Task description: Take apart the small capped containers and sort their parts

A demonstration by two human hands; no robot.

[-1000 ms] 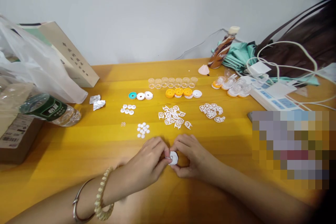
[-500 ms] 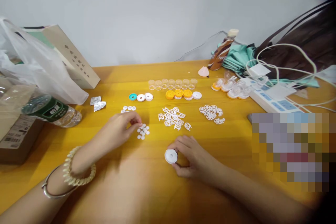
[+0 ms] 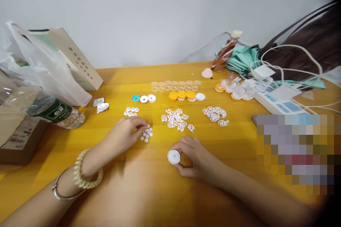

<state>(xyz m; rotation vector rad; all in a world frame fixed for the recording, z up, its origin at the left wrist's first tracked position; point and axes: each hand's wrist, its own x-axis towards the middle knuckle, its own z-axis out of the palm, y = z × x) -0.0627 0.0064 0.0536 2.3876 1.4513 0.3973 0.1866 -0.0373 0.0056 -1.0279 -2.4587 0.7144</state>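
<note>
My left hand (image 3: pixel 132 127) reaches in from the left, thumb and forefinger pinched on a small white disc (image 3: pixel 148 126). Just below those fingertips lies a loose cluster of similar white discs (image 3: pixel 146 135). A second group of small white pieces (image 3: pixel 131 111) sits farther back, behind the hand. My right hand (image 3: pixel 190 156) grips a round white plastic cap (image 3: pixel 174 156) by its edge, its flat face with a small central knob turned up. White openwork plastic pieces (image 3: pixel 176 117) are scattered beyond the right hand, and curved lattice pieces (image 3: pixel 214 112) lie right of them.
Clear cups (image 3: pixel 174 85) stand in a row at the back, with orange caps (image 3: pixel 182 95) and a teal ring (image 3: pixel 135 98) in front. A water bottle (image 3: pixel 57 111) and carton (image 3: pixel 21 142) occupy the left. A power strip (image 3: pixel 277 103) with cables and a brown drink bottle (image 3: pixel 226 51) are right.
My left hand has shifted slightly right and lifted a little from the disc cluster, a small disc now showing at its fingertips. The right hand keeps the cap in nearly the same place.
</note>
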